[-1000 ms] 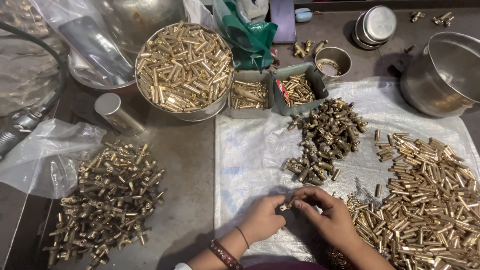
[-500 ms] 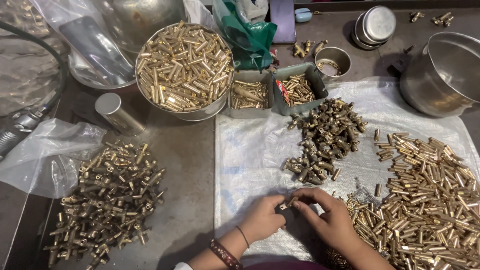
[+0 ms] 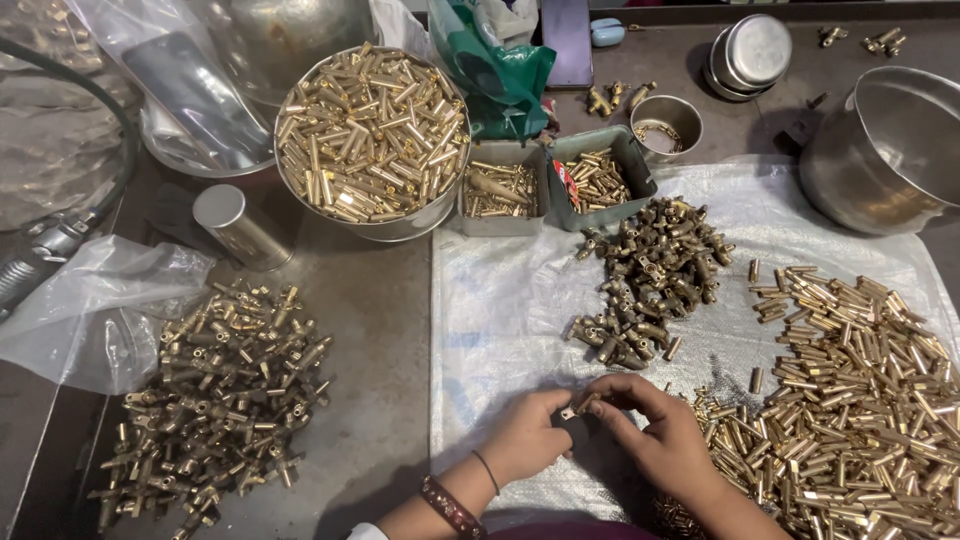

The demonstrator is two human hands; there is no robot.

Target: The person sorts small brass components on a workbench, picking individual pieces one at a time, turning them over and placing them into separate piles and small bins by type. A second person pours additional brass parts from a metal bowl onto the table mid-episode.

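A small brass fitting (image 3: 575,408) sat pinched between both hands at about 6 o'clock in the head view, just above the white sheet (image 3: 500,300) that covered the right half of the tabletop (image 3: 370,290). The left hand (image 3: 525,440) had its fingers curled around the part from the left, and the right hand (image 3: 660,440) closed its fingertips on it from the right; a dark piece showed just under the fitting, though what it was could not be told. By its look the fitting was stiff metal, small and smooth, likely to slip or roll, so a fingertip pinch across its body seemed the surest hold.

Toward 12 o'clock of the hands lay a heap of darker fittings (image 3: 650,280) on the sheet. At 3 o'clock spread a wide pile of bright brass tubes (image 3: 860,400). At 9 o'clock, on the bare tabletop, lay another heap of fittings (image 3: 215,390), with a clear plastic bag (image 3: 90,300) beside it.

As for containers, a round steel bowl (image 3: 400,228) at 11 o'clock was heaped with brass tubes. Just right of it two small rectangular trays (image 3: 632,160) held more brass pieces. A small steel cup (image 3: 690,112) behind them held a few bits. The large steel pot (image 3: 850,180) at 2 o'clock looked bare inside, as far as could be seen.
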